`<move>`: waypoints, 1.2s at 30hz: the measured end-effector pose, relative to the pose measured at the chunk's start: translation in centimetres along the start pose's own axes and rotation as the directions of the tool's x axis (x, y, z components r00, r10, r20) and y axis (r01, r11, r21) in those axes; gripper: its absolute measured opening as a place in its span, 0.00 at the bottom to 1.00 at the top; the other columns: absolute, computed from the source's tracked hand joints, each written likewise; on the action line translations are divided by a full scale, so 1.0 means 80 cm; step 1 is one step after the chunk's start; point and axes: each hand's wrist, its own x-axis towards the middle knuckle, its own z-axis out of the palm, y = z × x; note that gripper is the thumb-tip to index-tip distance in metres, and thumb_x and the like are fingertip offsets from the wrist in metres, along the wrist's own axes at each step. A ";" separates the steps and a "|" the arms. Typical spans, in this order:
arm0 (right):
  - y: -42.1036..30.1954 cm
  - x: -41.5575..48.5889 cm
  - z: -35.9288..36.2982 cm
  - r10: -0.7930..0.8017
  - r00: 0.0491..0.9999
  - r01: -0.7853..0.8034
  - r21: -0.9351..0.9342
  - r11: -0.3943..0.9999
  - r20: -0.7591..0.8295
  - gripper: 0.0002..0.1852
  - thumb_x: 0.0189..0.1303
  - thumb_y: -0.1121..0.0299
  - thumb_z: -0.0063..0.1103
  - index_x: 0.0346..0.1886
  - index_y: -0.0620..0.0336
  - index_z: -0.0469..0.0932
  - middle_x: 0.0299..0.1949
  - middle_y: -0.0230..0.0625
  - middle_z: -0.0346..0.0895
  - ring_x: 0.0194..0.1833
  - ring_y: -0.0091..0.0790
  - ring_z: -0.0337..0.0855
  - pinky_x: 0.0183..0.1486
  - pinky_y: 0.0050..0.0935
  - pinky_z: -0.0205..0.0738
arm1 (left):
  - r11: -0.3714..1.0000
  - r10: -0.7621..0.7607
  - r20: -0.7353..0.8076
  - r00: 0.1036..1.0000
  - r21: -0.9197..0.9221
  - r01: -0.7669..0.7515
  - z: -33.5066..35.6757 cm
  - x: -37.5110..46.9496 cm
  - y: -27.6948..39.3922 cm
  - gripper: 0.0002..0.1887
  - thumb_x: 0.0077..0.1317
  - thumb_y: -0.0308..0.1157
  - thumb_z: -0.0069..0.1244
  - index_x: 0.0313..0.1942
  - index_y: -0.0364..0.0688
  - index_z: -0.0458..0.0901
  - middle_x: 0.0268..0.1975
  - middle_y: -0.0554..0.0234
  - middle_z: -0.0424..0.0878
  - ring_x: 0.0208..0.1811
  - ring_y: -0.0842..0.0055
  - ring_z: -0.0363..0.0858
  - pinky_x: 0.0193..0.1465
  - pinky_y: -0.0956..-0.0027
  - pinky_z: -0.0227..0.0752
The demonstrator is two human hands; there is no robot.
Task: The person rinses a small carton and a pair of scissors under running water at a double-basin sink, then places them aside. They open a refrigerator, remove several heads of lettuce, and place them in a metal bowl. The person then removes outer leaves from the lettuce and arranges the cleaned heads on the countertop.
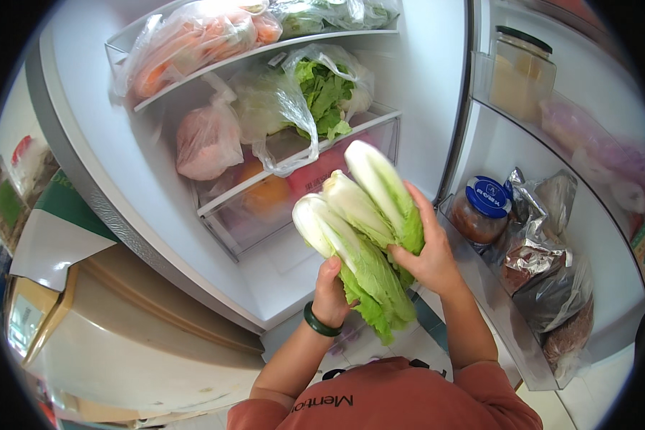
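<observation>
Both hands hold a bunch of pale-stemmed leafy greens, perhaps small napa cabbages [363, 231], in front of the open refrigerator [271, 274]. My left hand [333, 293], with a dark green bangle above it, grips the bunch from the left, thumb up along the stems. From the right, my right hand [430, 247] is closed around the rightmost head. The white stem ends point up and away from me, and the green leaves hang towards my body. Just beyond them, on the middle shelf, an opened plastic bag [293, 107] holds leafy lettuce [325, 97].
Bagged carrots [193, 45] lie on the upper shelf. A bag of pinkish content [209, 142] sits left of the lettuce, above a clear drawer [258, 215]. At right, the open door's shelf [484, 290] holds a blue-lidded jar [478, 212] and several bags. A beige cabinet-like appliance [140, 328] stands left.
</observation>
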 end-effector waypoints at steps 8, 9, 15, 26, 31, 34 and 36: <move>-0.006 -0.021 0.001 -0.207 0.934 0.308 -0.362 0.880 0.293 0.41 0.55 0.46 0.60 0.71 0.45 0.59 0.70 0.50 0.53 0.67 0.56 0.58 0.65 0.48 0.55 | 0.999 -0.046 0.006 0.999 -0.005 0.046 -0.008 0.020 -0.020 0.38 0.62 0.46 0.54 0.66 0.38 0.58 0.61 0.55 0.70 0.60 0.67 0.73 0.61 0.63 0.69; -0.007 -0.023 0.005 -0.202 0.932 0.305 -0.350 0.886 0.302 0.39 0.56 0.47 0.60 0.71 0.44 0.61 0.71 0.50 0.52 0.67 0.56 0.57 0.64 0.50 0.54 | 0.998 -0.063 -0.055 0.996 0.013 0.064 -0.008 0.021 -0.022 0.38 0.63 0.48 0.52 0.67 0.39 0.58 0.62 0.55 0.69 0.62 0.67 0.71 0.63 0.62 0.67; -0.010 -0.030 0.018 -0.140 0.930 0.284 -0.423 0.860 0.339 0.37 0.55 0.46 0.61 0.69 0.41 0.64 0.72 0.50 0.50 0.68 0.60 0.55 0.63 0.54 0.54 | 0.996 0.050 0.021 0.999 0.078 -0.052 -0.011 0.012 -0.030 0.38 0.62 0.46 0.55 0.66 0.38 0.58 0.60 0.56 0.70 0.58 0.68 0.73 0.60 0.63 0.70; -0.048 -0.010 -0.013 -0.301 0.865 0.399 -0.189 0.897 0.401 0.35 0.57 0.48 0.62 0.62 0.60 0.67 0.65 0.54 0.63 0.62 0.60 0.66 0.61 0.49 0.60 | 0.962 -0.095 -0.045 0.994 -0.261 0.080 0.002 -0.001 0.001 0.35 0.60 0.43 0.47 0.65 0.37 0.59 0.60 0.48 0.70 0.60 0.61 0.72 0.63 0.56 0.66; -0.030 0.065 0.013 -0.088 0.995 0.096 0.306 0.947 -0.039 0.23 0.71 0.59 0.42 0.61 0.67 0.68 0.54 0.50 0.75 0.56 0.39 0.76 0.59 0.33 0.66 | 0.988 0.065 -0.007 0.998 -0.137 -0.065 0.003 -0.009 0.014 0.43 0.54 0.46 0.52 0.67 0.36 0.55 0.61 0.39 0.68 0.60 0.52 0.70 0.62 0.50 0.67; -0.024 0.142 0.059 -0.166 0.982 0.143 0.228 0.963 0.088 0.22 0.69 0.69 0.39 0.65 0.66 0.65 0.54 0.46 0.75 0.53 0.32 0.76 0.57 0.29 0.68 | 0.986 0.163 -0.097 0.982 -0.027 -0.167 0.006 -0.016 0.018 0.47 0.49 0.50 0.56 0.66 0.34 0.56 0.55 0.34 0.71 0.54 0.50 0.75 0.56 0.48 0.73; -0.045 0.183 0.085 -0.254 0.929 0.171 0.297 0.940 0.271 0.25 0.66 0.72 0.39 0.68 0.63 0.60 0.55 0.45 0.74 0.52 0.32 0.76 0.57 0.29 0.68 | 0.985 0.172 -0.015 0.985 -0.024 -0.172 0.006 -0.021 0.023 0.47 0.50 0.46 0.55 0.67 0.36 0.53 0.59 0.35 0.68 0.58 0.51 0.70 0.60 0.49 0.68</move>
